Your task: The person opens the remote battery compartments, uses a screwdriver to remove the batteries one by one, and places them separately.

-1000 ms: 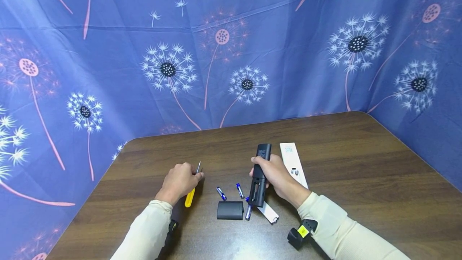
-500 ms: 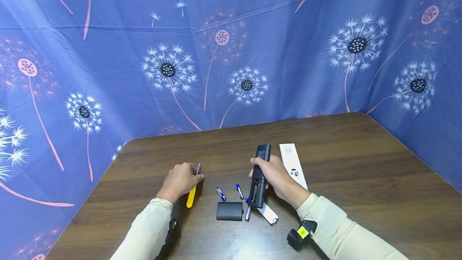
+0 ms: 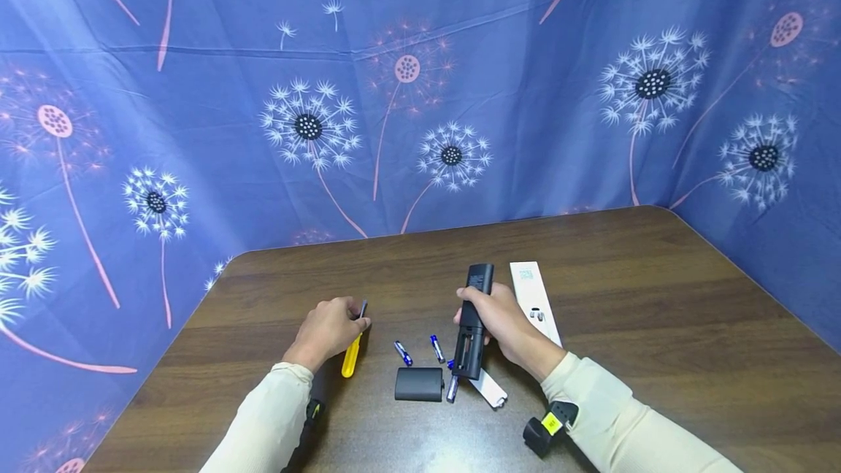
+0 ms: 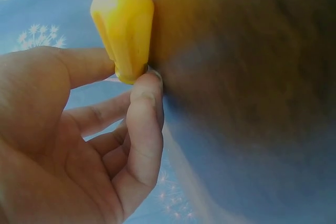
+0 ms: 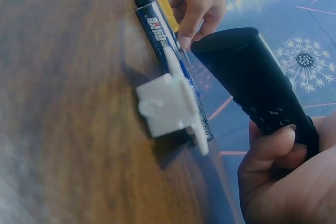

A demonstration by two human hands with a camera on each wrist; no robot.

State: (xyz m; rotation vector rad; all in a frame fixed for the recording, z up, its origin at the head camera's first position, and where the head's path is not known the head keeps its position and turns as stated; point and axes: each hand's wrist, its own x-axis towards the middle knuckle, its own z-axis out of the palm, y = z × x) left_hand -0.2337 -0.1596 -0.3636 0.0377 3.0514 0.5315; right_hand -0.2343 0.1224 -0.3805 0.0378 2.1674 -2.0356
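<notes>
In the head view, my left hand [image 3: 326,331] pinches a screwdriver by its metal shaft, just beyond the yellow handle [image 3: 351,358]. The left wrist view shows thumb and fingertip at the neck of that handle [image 4: 125,30]. My right hand [image 3: 511,323] grips a black remote control [image 3: 469,334], its back turned up and its battery compartment uncovered. No battery shows in the compartment. Blue-and-silver batteries [image 3: 437,349] lie below, one partly hidden under the remote's lower end. A black cover [image 3: 418,384] lies between the hands.
A long white remote-like item [image 3: 528,287] with an opening lies behind my right hand. A small white cover [image 3: 489,388] rests near the batteries. Another battery [image 3: 403,352] lies left of these. Blue dandelion-print cloth [image 3: 420,93] hangs behind the wooden table [image 3: 611,268].
The screwdriver has turned slightly in my left fingers, its handle end shifting a little right. My right hand and the remote control stay nearly in place.
</notes>
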